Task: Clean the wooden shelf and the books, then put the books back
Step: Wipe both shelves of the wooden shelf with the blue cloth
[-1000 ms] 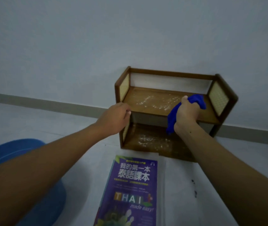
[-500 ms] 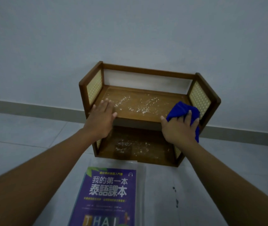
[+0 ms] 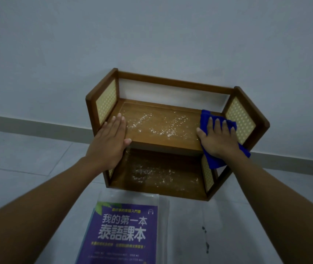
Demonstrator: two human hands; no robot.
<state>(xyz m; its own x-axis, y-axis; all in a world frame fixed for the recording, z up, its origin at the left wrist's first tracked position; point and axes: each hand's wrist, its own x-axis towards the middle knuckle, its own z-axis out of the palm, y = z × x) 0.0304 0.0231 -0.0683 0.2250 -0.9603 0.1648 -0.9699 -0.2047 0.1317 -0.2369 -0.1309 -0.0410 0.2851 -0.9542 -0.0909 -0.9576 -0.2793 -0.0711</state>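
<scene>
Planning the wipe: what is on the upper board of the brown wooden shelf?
White specks cover its middle. The left hand lies flat at its left end; the right hand presses a blue cloth at its right end. The board beneath them is hidden.

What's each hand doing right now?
Left hand: open, flat on the shelf.
Right hand: open, pressing the cloth onto the shelf.

The left hand [image 3: 110, 141] is lying flat, fingers straight, on the left end of the upper board of the wooden shelf [image 3: 170, 143], beside its cane side panel [image 3: 106, 103]. The right hand [image 3: 218, 138] is pressing a blue cloth [image 3: 213, 161] flat onto the board's right end. White specks [image 3: 157, 126] are showing across both boards. A purple book [image 3: 122, 235] is lying on the floor [image 3: 18, 168] just in front of the shelf.
</scene>
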